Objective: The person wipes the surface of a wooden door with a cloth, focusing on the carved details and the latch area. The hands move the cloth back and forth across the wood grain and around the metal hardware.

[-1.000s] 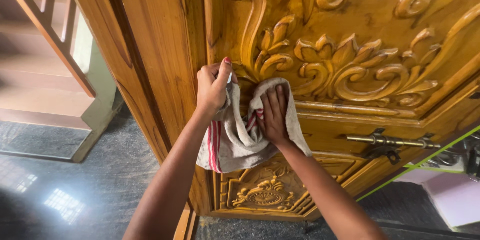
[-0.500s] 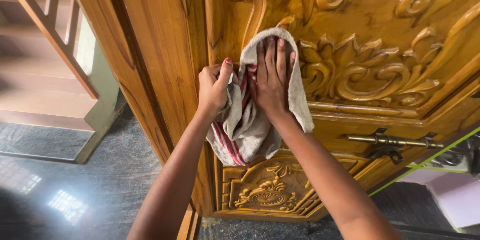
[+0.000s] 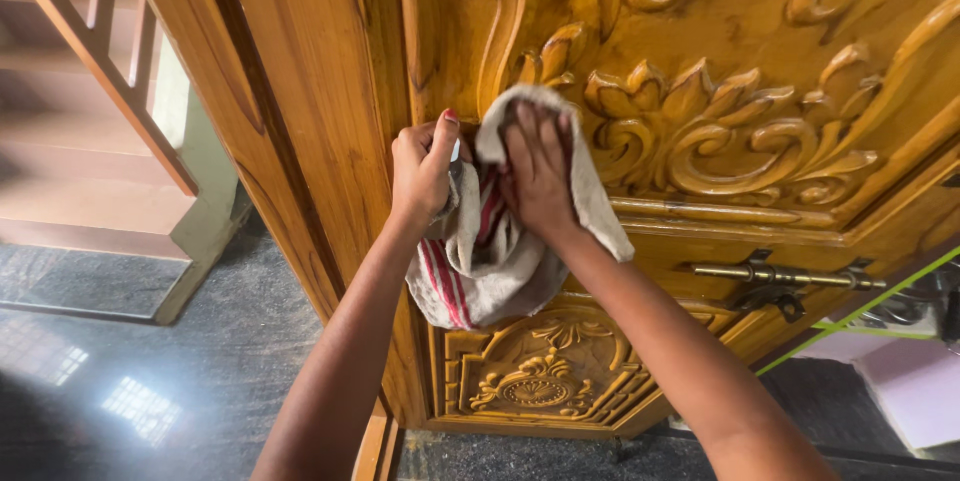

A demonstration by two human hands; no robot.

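Right now my right hand (image 3: 540, 176) lies flat with its fingers spread on a soft, rumpled cloth (image 3: 495, 261), pressing it against the carved door (image 3: 760, 71). That cloth is a pale grey-beige weave with red stripes, bunched in folds and hanging slack below my wrists. My left hand (image 3: 425, 171) is curled into a loose fist just beside it, fingers closed round a gathered edge of the same cloth, thumb pointing up against the wood.

Under the cloth, the door is glossy honey-coloured timber with visible grain, cut in deep relief: curling scrolls, leaf shapes and a tall swirl rising above my hands. A lower panel (image 3: 540, 376) carries a smaller, finer ornament with a round medallion at its centre. To the right, a slim brass sliding bolt (image 3: 790, 276) sits across a flat rail, metal dull and smooth.

Beside the door frame, the floor (image 3: 200, 371) is dark polished stone, speckled and mirror-bright. Up left, a wooden stair railing (image 3: 100, 31) slants across pale steps.
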